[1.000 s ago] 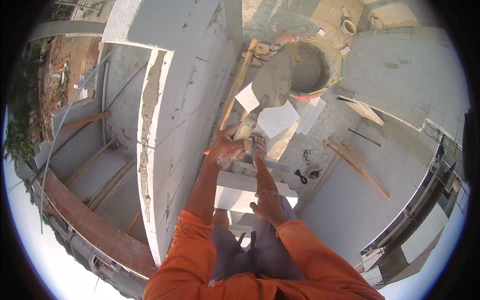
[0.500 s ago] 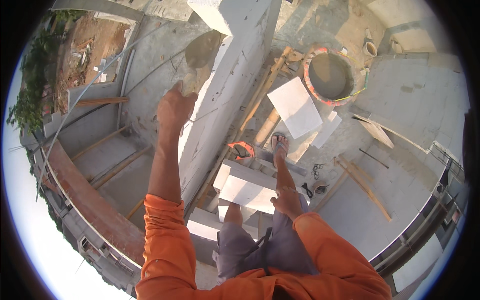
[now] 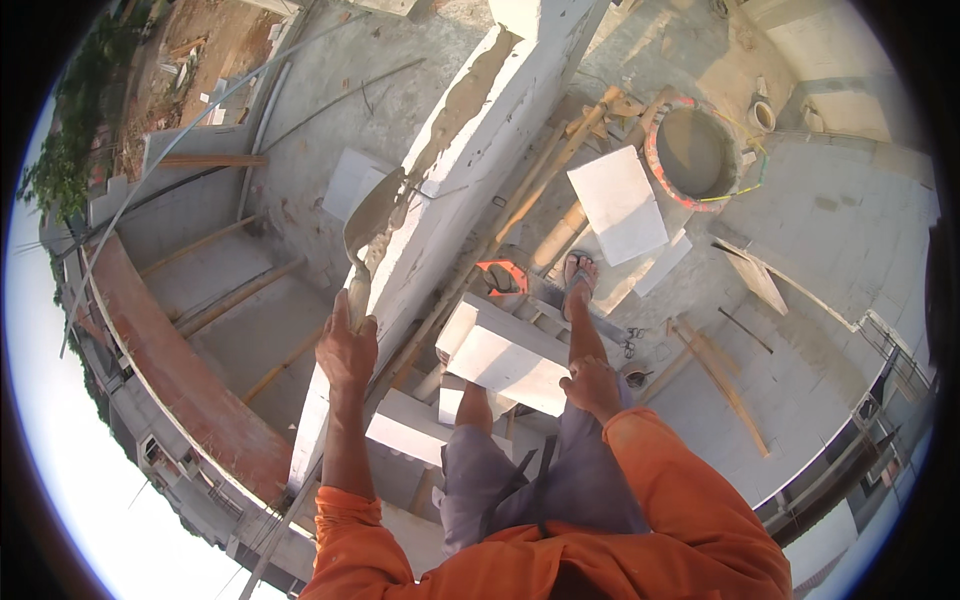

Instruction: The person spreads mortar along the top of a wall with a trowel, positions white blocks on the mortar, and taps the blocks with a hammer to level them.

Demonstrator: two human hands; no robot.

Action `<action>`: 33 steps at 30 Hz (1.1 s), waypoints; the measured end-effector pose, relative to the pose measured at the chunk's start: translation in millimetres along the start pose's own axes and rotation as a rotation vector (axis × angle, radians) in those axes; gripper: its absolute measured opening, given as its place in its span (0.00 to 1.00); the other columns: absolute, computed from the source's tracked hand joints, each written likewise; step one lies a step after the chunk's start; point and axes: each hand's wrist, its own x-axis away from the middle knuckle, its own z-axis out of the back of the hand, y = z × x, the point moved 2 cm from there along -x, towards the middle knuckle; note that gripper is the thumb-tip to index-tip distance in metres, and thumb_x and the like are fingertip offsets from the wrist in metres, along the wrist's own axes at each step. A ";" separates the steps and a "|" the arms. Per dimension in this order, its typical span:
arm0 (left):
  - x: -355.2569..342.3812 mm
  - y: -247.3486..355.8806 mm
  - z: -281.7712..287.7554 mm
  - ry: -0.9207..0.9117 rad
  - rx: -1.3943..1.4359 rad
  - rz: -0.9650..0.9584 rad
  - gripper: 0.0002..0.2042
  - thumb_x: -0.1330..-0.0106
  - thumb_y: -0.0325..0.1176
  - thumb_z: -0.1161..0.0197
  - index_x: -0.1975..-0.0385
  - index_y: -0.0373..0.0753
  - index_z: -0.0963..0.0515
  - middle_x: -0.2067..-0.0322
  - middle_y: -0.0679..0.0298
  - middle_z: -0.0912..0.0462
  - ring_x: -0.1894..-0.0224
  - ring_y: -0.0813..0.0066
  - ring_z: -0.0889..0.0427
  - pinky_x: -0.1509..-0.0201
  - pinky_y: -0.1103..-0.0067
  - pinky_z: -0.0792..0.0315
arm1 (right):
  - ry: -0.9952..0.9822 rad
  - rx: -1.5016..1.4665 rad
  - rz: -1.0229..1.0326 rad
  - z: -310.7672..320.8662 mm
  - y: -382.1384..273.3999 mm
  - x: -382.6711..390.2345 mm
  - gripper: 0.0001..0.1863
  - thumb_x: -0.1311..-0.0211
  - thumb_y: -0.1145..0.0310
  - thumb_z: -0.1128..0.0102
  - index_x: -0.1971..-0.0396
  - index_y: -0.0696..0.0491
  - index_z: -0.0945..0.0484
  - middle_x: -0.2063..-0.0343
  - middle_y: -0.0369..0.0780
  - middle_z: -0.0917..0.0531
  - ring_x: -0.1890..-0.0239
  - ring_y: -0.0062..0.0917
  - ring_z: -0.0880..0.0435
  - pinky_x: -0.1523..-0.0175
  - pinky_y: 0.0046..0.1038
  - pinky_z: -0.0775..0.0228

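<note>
Right now, the trowel (image 3: pixel 372 215) is at the long left edge of the wall (image 3: pixel 500 165), its mortar-smeared blade lying partly past that edge. Whether the blade touches, you can't tell from this angle. Your left hand (image 3: pixel 347 352) has its fingers closed around the handle, forearm coming up alongside the wall's near end. A strip of wet mortar (image 3: pixel 468 100) runs along the wall top, from just beyond the blade toward the far end.

Your right hand (image 3: pixel 593 388) rests on your right knee, fingers bent; how firmly they press can't be told. Nothing shows in it.

Right of the wall, near your legs: white block (image 3: pixel 510 355), a second pale block (image 3: pixel 408 425) closer to the wall. Orange-handled saw (image 3: pixel 502 278) just beyond, beside your sandalled foot (image 3: pixel 580 272). Farther out on the floor (image 3: pixel 655 305): white panel (image 3: pixel 615 205), partly shaded, then a round tub (image 3: pixel 653 165) with an orange rim, grey mix inside. Left of the wall, another white slab (image 3: pixel 352 182) lies near the blade.
</note>
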 end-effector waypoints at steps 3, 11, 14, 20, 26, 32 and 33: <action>6.3 2.9 -11.5 -0.054 -0.048 0.066 0.27 0.48 0.34 0.37 0.45 0.40 0.31 0.59 0.46 0.20 0.60 0.47 0.20 0.56 0.62 0.26 | -0.022 0.028 -0.002 -5.8 0.2 0.6 0.14 0.53 0.59 0.41 0.72 0.54 0.20 0.66 0.42 0.20 0.59 0.37 0.21 0.51 0.39 0.32; 31.8 -34.9 -44.5 0.033 -0.029 0.033 0.30 0.48 0.32 0.36 0.41 0.41 0.34 0.59 0.47 0.22 0.59 0.49 0.21 0.57 0.63 0.26 | -0.104 0.042 -0.014 5.4 -9.3 2.8 0.14 0.53 0.59 0.40 0.69 0.52 0.20 0.65 0.42 0.19 0.60 0.38 0.20 0.55 0.39 0.29; 37.6 -35.1 -49.7 0.065 0.018 0.064 0.30 0.47 0.33 0.36 0.41 0.42 0.34 0.60 0.47 0.22 0.59 0.49 0.20 0.57 0.62 0.26 | -0.091 0.059 0.000 16.2 -12.7 -6.9 0.14 0.52 0.59 0.40 0.68 0.51 0.20 0.64 0.43 0.19 0.60 0.39 0.20 0.55 0.39 0.28; 43.9 -13.3 -48.5 -0.004 0.073 0.195 0.29 0.46 0.36 0.38 0.41 0.41 0.35 0.58 0.46 0.22 0.59 0.48 0.21 0.55 0.60 0.26 | -0.054 0.024 0.046 26.0 -3.7 -12.8 0.15 0.53 0.59 0.41 0.69 0.53 0.20 0.64 0.46 0.19 0.62 0.41 0.19 0.56 0.42 0.28; 25.4 62.7 -44.9 -0.056 0.137 0.350 0.27 0.44 0.38 0.38 0.42 0.43 0.34 0.59 0.52 0.23 0.54 0.51 0.23 0.51 0.64 0.29 | -0.072 0.070 0.104 20.8 22.3 -20.7 0.15 0.51 0.58 0.38 0.68 0.52 0.20 0.65 0.46 0.19 0.60 0.43 0.20 0.56 0.42 0.28; 37.0 38.6 -56.7 0.121 0.136 0.265 0.25 0.48 0.33 0.36 0.48 0.41 0.32 0.63 0.56 0.23 0.57 0.55 0.23 0.54 0.63 0.28 | -0.118 0.084 0.101 19.4 29.2 -25.6 0.13 0.51 0.60 0.40 0.69 0.53 0.20 0.67 0.47 0.19 0.61 0.44 0.20 0.57 0.43 0.28; 47.7 13.5 -65.2 0.117 0.109 0.306 0.24 0.48 0.33 0.36 0.49 0.40 0.31 0.63 0.55 0.23 0.57 0.54 0.23 0.54 0.63 0.28 | -0.138 0.099 0.098 16.9 28.6 -22.1 0.13 0.51 0.61 0.40 0.69 0.53 0.20 0.67 0.47 0.19 0.61 0.44 0.20 0.57 0.43 0.28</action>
